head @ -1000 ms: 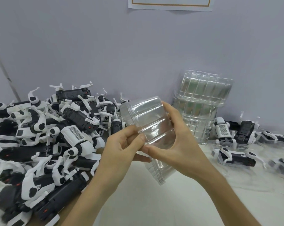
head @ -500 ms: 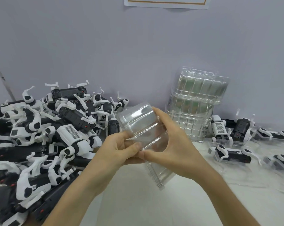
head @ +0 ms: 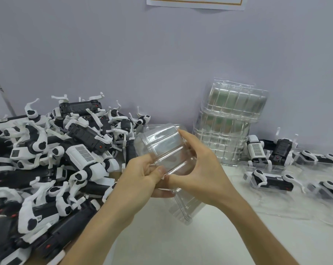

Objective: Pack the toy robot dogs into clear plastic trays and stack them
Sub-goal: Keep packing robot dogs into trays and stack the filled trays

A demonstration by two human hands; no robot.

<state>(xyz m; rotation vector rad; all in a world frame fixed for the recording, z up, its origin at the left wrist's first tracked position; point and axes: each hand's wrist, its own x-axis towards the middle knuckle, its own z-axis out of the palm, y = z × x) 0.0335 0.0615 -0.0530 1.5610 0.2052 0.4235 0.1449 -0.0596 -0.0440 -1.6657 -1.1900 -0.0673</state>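
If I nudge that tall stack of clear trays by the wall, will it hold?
Probably not: the stack of clear trays stands tall with its upper bundle offset, so it may tip. Thin see-through plastic suggests it is light and likely to slide on the white table.

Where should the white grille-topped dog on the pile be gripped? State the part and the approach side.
Grip the white grille-topped dog by its boxy body, across the two long sides, coming from above. That body lies uppermost on the pile with its grille face exposed; its thin legs tangle with neighbours and could snag.
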